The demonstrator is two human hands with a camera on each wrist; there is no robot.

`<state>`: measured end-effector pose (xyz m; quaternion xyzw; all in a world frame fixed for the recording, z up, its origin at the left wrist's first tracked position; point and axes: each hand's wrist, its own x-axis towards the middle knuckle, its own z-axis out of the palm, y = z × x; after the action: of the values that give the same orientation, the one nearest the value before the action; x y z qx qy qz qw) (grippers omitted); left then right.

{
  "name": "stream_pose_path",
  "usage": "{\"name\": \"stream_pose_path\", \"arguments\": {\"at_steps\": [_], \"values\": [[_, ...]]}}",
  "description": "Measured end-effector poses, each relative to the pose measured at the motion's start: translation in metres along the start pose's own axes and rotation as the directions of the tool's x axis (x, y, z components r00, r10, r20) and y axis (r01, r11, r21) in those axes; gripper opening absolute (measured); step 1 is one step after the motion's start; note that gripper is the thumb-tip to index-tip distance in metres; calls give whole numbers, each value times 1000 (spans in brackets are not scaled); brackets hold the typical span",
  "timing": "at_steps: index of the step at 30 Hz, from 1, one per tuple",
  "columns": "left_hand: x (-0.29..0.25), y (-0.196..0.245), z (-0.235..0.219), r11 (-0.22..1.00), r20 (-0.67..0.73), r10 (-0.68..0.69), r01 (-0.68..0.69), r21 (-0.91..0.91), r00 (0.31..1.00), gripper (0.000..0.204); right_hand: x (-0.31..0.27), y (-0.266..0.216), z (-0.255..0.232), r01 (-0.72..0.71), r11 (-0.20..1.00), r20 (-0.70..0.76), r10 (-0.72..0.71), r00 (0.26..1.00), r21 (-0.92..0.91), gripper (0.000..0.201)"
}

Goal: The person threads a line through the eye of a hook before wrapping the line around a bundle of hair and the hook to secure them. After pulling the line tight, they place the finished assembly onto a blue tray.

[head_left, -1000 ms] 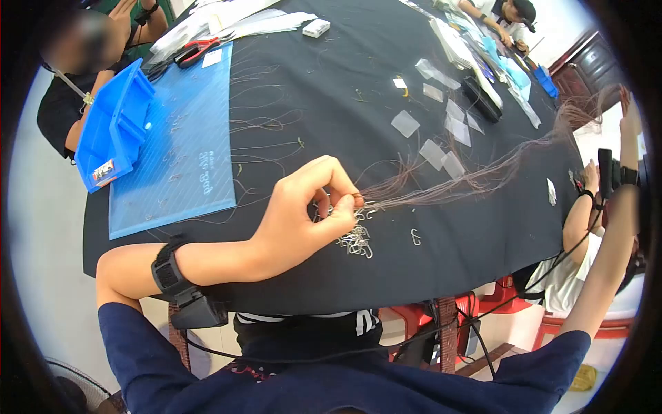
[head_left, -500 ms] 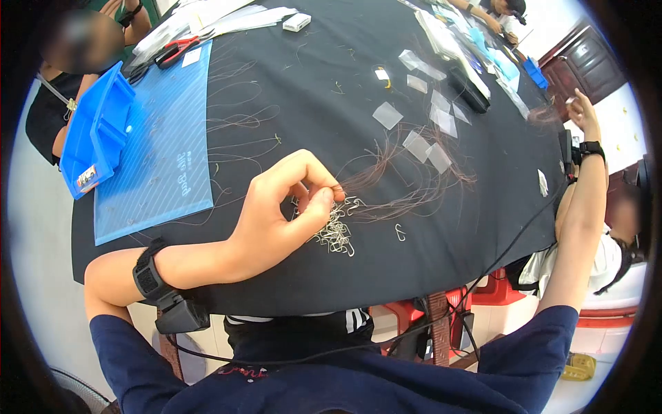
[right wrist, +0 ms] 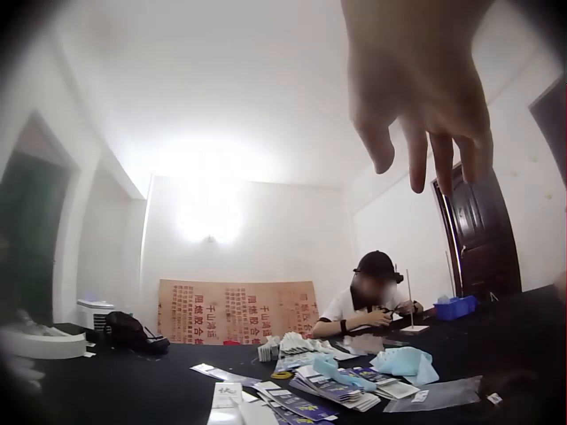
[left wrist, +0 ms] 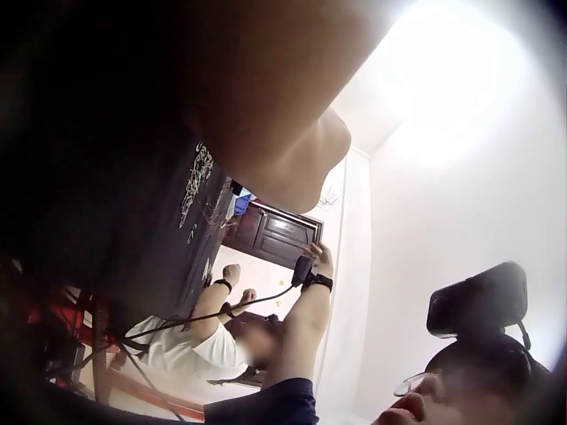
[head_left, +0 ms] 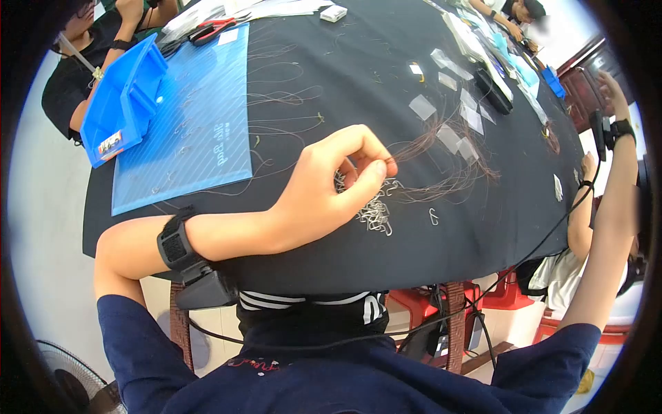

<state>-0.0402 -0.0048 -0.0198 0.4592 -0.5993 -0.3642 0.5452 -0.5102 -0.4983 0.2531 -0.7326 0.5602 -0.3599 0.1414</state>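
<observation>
My left hand (head_left: pixel 338 183) pinches one end of a bundle of thin brown lines (head_left: pixel 431 190) between thumb and forefinger. The lines trail slack over the black cloth to the right. Beside and below the fingers lies a pile of small silver bent-wire hooks (head_left: pixel 376 215), partly covered by the hand. One hook (head_left: pixel 433 217) lies apart. In the left wrist view, the pile of hooks (left wrist: pixel 197 181) shows beyond the hand, whose fingertips are hidden. My right hand (head_left: pixel 610 93) is raised far out right; in the right wrist view, the hand (right wrist: pixel 421 97) hangs with loose, spread fingers and holds nothing.
A blue ribbed bag (head_left: pixel 200 131) carries laid-out lines, with a blue bin (head_left: pixel 124 103) at its left. Red-handled pliers (head_left: pixel 214 31) lie behind. Clear plastic squares (head_left: pixel 422 107) and a reddish clump (head_left: pixel 552 140) lie right. Other people sit around the table.
The lines were pulled taut toward my raised right hand; now they lie slack on the cloth. The right hand dipped, then rose again, loose. The left hand keeps its pinch. The view shifted.
</observation>
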Motion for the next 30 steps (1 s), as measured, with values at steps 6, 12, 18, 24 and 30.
{"name": "stream_pose_path", "arguments": {"at_steps": [6, 12, 18, 24, 30], "values": [[1, -2, 1, 1000, -14, 14, -14, -18, 1000, 10, -8, -96, 61, 348, 715, 54, -400, 915, -606, 56], [4, -6, 3, 998, -26, 55, -55, 23, 998, 9, -44, -190, 152, 317, 56, 190, -697, 691, -947, 51], [4, -9, 5, 997, -27, 73, -73, 0, 997, 9, -69, -216, 198, 379, -279, 433, -798, 419, -882, 50], [4, -9, 4, 996, -26, 81, -82, -18, 996, 10, -81, -233, 240, 164, -597, 620, -759, 201, -785, 55], [4, -9, 4, 991, -26, 136, -137, -6, 990, 10, -109, -246, 270, 638, -367, 611, -763, 210, -677, 74]]}}
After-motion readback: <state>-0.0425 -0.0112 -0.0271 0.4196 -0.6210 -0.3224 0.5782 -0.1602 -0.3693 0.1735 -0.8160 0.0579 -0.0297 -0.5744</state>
